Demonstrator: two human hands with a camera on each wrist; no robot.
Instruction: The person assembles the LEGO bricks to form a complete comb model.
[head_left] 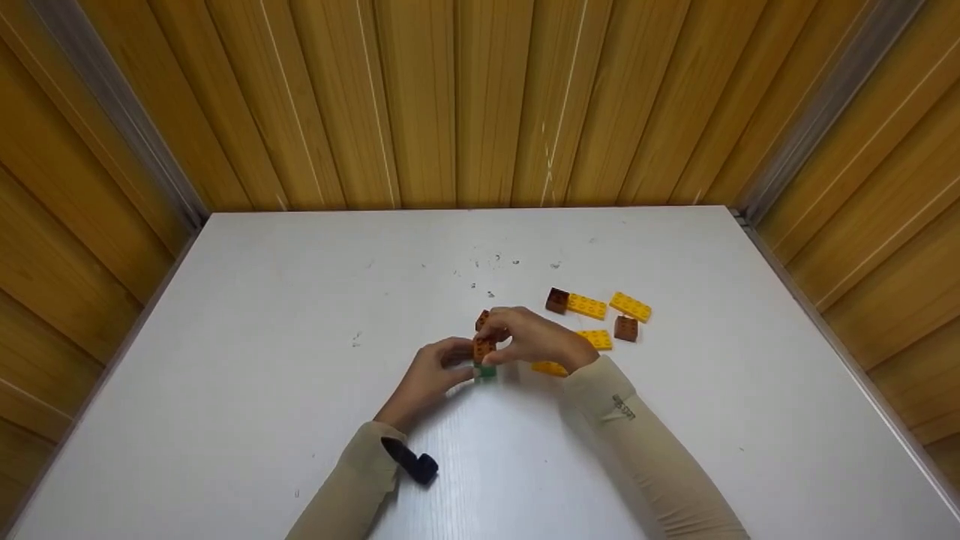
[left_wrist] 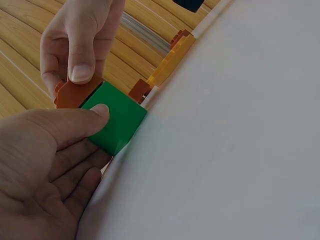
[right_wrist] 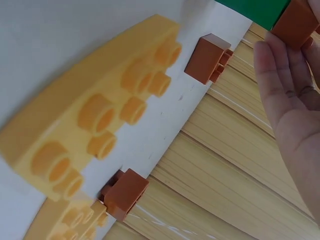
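A green toy block (left_wrist: 117,122) stands on the white table, steadied by my left hand (head_left: 429,373), whose thumb presses its near face while the other fingers lie behind. My right hand (head_left: 531,337) pinches a brown toy brick (head_left: 484,349) between thumb and fingers at the top of the green block. In the left wrist view a thin dark line runs between brick and block; whether they are fully joined I cannot tell. Just beyond the right hand sits another brown brick (head_left: 481,321), partly covered by its fingers.
Right of the hands lie several yellow bricks (head_left: 630,307), one partly hidden by the right wrist. Among them are a dark brown brick (head_left: 557,301) and a lighter brown brick (head_left: 626,328). Ribbed wood-look walls (head_left: 420,105) border the white table (head_left: 262,315) at the back and sides.
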